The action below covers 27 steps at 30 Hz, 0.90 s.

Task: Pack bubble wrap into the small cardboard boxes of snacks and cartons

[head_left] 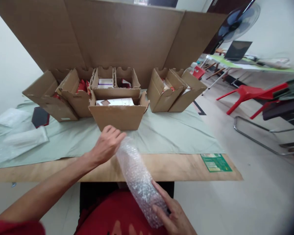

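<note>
A long bundle wrapped in clear bubble wrap (137, 178) lies tilted between my hands, over the near edge of the wooden table (176, 168). My left hand (107, 143) grips its far end with curled fingers. My right hand (172, 213) holds its near end close to my body, fingers pressed along the wrap. What the wrap contains is hidden. Just beyond my left hand stands an open cardboard box (119, 114) with a white flat item inside.
Several open cardboard boxes (63, 93) with packets stand in a row on a pale green cloth (176, 133), backed by a large cardboard sheet (117, 36). Plastic bags (19, 140) lie at left. A green card (216, 162) sits at the table's right corner. Red chairs (250, 94) and a fan (237, 21) stand at right.
</note>
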Each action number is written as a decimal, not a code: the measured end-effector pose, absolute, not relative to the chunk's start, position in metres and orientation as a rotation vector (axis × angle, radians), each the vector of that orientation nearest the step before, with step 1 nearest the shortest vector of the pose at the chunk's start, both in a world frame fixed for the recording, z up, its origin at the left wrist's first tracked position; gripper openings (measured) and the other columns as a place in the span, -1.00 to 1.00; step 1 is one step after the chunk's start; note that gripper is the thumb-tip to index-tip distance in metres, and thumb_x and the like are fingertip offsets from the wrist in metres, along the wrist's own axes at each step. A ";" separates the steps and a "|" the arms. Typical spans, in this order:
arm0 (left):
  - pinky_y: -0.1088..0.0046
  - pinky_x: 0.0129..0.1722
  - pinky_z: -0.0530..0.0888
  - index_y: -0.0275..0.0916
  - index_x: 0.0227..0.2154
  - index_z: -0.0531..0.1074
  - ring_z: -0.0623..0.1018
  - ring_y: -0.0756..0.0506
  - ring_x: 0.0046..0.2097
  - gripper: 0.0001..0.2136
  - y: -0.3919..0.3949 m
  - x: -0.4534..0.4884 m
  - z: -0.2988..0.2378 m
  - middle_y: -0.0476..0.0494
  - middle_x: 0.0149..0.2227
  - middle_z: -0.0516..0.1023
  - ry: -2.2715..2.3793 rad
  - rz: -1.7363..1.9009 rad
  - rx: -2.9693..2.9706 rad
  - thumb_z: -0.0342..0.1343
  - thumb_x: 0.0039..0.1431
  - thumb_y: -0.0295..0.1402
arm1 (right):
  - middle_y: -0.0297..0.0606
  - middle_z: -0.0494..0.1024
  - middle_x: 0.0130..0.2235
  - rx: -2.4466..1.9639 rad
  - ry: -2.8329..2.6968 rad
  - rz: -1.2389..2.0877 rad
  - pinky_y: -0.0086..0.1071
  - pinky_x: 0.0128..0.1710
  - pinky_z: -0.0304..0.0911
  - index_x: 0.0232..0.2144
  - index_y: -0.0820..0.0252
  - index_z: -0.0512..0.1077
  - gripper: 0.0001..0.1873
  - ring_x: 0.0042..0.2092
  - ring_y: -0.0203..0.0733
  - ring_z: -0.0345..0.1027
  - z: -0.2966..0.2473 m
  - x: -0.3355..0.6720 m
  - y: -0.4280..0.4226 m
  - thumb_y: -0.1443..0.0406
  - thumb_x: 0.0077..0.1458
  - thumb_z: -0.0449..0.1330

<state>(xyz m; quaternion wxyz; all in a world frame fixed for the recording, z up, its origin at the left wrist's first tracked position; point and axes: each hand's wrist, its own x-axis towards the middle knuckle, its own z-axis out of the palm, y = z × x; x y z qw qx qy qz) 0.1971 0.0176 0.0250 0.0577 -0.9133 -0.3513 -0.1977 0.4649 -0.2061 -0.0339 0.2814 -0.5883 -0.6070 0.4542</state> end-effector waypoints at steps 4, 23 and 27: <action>-0.06 0.23 0.28 -0.25 0.26 0.32 0.38 -0.31 0.22 -0.59 0.012 0.241 0.028 -0.34 0.15 0.48 -0.897 -0.850 -2.853 -0.06 0.39 -0.46 | -0.13 0.63 0.10 -1.614 -1.334 1.238 -0.19 0.10 0.41 0.14 0.02 0.56 -0.53 0.08 0.05 0.54 -0.043 0.456 -0.223 0.05 0.26 0.19; 0.13 0.04 0.49 -0.23 0.44 -0.02 0.56 -0.23 0.02 -0.36 -0.087 0.203 -0.062 -0.33 0.03 0.56 -1.808 -1.401 -3.104 -0.01 0.42 -0.16 | 0.07 0.53 0.16 -1.105 -0.734 1.572 -0.14 -0.14 0.48 0.39 0.12 0.04 -0.19 0.16 0.07 0.44 -0.030 0.405 -0.099 -0.05 0.24 0.15; 0.14 0.00 0.43 -0.18 0.26 0.33 0.49 -0.22 -0.07 -0.57 -0.099 0.215 -0.066 -0.21 -0.14 0.59 -1.691 -1.280 -2.745 0.03 0.36 -0.43 | -0.04 0.57 0.11 -1.137 -0.636 1.619 -0.31 -0.24 0.46 0.48 0.02 -0.27 0.08 0.06 -0.04 0.51 -0.038 0.403 -0.091 0.09 0.18 0.32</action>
